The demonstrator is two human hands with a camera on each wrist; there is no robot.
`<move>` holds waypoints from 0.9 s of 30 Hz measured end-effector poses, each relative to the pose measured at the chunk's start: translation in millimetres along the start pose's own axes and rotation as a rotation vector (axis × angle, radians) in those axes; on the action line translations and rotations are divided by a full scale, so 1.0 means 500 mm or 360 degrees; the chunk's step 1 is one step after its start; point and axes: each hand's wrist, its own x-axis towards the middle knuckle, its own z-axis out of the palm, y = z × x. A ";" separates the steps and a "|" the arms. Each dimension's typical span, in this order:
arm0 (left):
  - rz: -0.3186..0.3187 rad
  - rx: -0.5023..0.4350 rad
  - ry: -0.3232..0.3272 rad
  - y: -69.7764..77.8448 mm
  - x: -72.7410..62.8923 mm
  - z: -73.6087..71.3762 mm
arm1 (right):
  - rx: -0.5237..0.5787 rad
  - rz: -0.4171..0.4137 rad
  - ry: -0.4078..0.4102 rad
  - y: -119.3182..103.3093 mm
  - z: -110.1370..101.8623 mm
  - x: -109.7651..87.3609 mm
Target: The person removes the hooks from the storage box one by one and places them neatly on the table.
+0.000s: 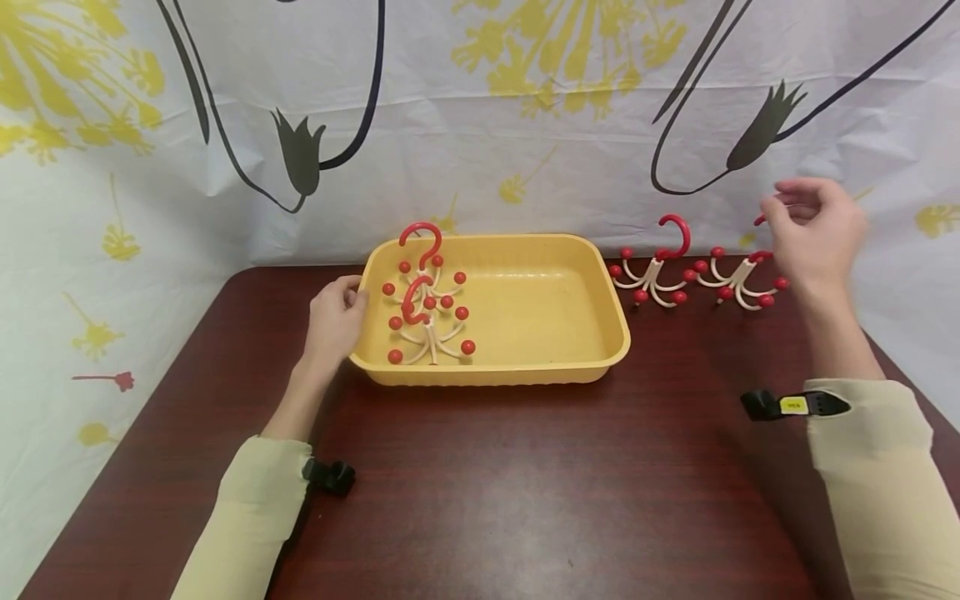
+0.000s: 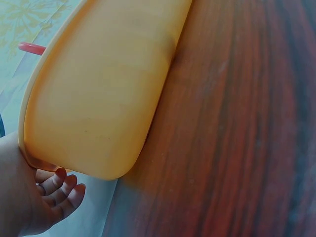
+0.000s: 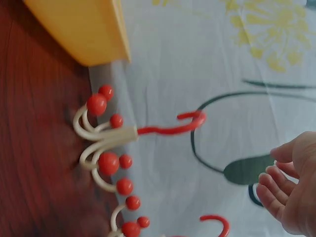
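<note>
A yellow plastic basin [image 1: 540,333] stands on the table, and my left hand [image 1: 333,321] holds its left rim; in the left wrist view its fingers [image 2: 64,195] curl below the rim and the thumb is hidden. Two multi-arm hangers [image 1: 429,333], cream with red ball tips and red hooks, sit inside at the left end. Right of the basin stands another such hanger [image 1: 652,279], with a further hanger [image 1: 738,283] beside it, nearest my right hand [image 1: 821,237]. That hand is raised above the table, fingers loosely bent and holding nothing in the right wrist view.
A dark red-brown wooden table [image 1: 525,475] carries everything. Close behind the basin and the hangers hangs a white sheet [image 1: 465,150] with yellow flowers and dark stems. Dark straps with small devices [image 1: 795,406] sit on both sleeves.
</note>
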 end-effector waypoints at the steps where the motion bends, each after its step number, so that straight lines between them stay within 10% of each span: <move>1: 0.0002 -0.0001 0.0000 0.000 0.000 0.000 | 0.0008 -0.0011 -0.0012 -0.008 0.003 -0.003; 27: 0.0014 -0.0016 0.0007 -0.001 0.001 0.000 | -0.0112 -0.0265 -0.0524 -0.112 0.106 -0.111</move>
